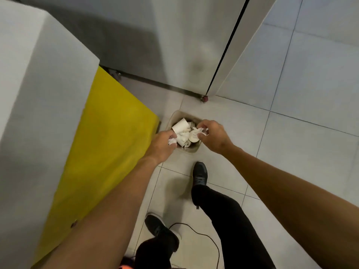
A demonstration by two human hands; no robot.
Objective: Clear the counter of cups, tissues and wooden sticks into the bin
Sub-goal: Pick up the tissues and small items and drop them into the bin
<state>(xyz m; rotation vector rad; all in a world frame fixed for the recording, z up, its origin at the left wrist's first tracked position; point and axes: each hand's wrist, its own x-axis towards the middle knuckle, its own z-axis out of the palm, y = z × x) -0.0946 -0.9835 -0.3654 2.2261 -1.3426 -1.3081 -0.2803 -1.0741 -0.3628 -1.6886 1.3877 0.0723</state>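
A small beige bin (175, 115) stands on the tiled floor, holding white paper cups (181, 126) and crumpled tissues. My left hand (162, 145) hovers over the bin's left rim and grips a crumpled white tissue (172, 141). My right hand (210, 135) is above the bin's right side, and its fingers pinch another crumpled white tissue (201, 131). Both hands are directly over the bin's opening. No wooden sticks can be made out.
A white counter top (38, 94) with a yellow side panel (101, 152) rises at the left. A grey cabinet on castors (174, 45) stands behind the bin. My feet in black shoes (200, 173) and a black cable (204, 235) are on the floor.
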